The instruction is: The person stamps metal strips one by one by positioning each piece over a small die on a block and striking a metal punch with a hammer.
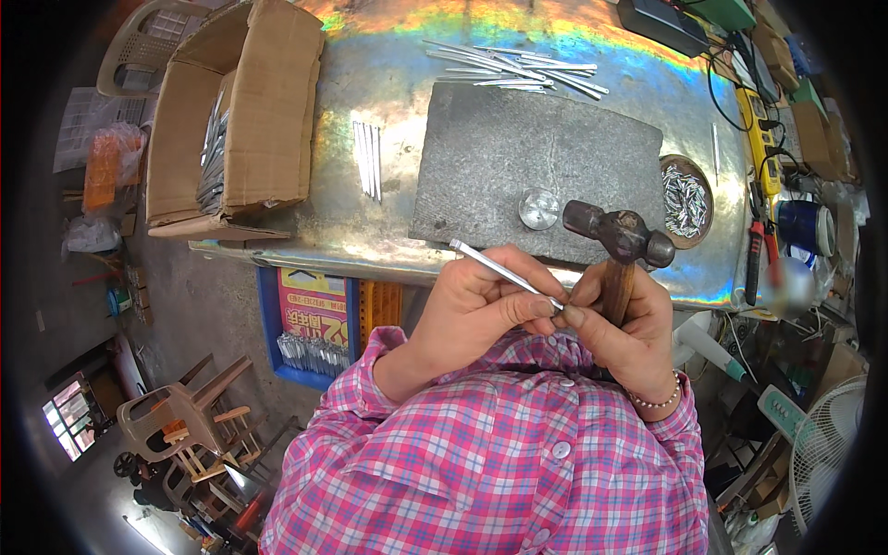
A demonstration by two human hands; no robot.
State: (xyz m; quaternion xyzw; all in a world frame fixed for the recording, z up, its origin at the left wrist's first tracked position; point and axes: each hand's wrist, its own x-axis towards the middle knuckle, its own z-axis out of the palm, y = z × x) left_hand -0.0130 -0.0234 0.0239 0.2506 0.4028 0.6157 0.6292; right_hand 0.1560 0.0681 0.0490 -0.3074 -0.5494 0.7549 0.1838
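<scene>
A slim silver metal rod (504,268) slants across in front of my chest, closed in the fingers of my left hand (479,303). Its upper end sticks out past my left knuckles. At the lower end, my right hand (627,326) pinches with thumb and fingertip; any small part there is too covered to make out. That same right hand keeps a ball-peen hammer (622,235) by its wooden handle, head upward, over the near edge of a grey slab (536,153). A small round shiny metal block (539,209) sits on the slab, left of the hammer head.
Several loose rods (518,70) lie behind the slab, and a few more rods (367,159) left of it. A round bowl (710,201) holds small metal pieces. An open cardboard box (268,120) with rods stands left. Pliers (754,259) and a power strip (760,139) lie right.
</scene>
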